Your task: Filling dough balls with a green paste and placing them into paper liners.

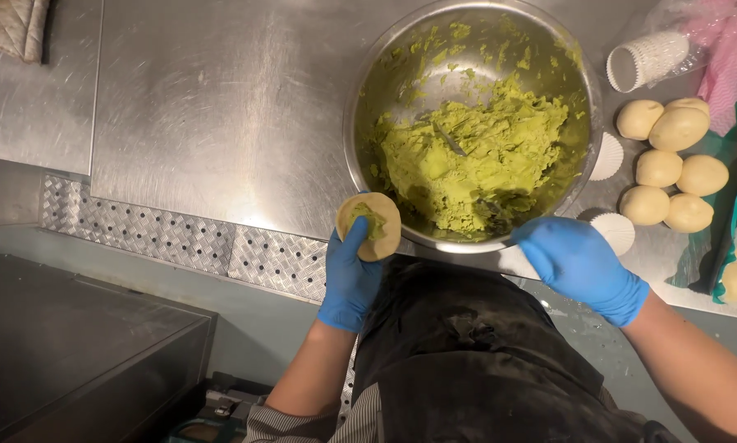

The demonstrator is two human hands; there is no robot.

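Head view looks straight down at two hands in blue gloves. Left hand [350,275] is raised in front of the person's body, fingers pointing up toward the counter [204,115]. It cups a flat round dough piece [369,226], and its thumb presses a small lump of green paste into the middle of the dough. The dough sits just at the near edge of the big metal bowl [472,123], touching or almost touching its rim (hard to say which).

Right hand [578,264] rests at the near right edge of the bowl, fingers curled loosely together and holding nothing. Its bare arm runs down to the lower right corner.

Inside the bowl lies a big heap of green paste [475,160], smeared up the sides too.

To the right of the bowl, round dough balls [670,164] sit close together on the counter. White paper cups [646,59] lie stacked on their side near the top right, and single ones peek out beside the bowl.
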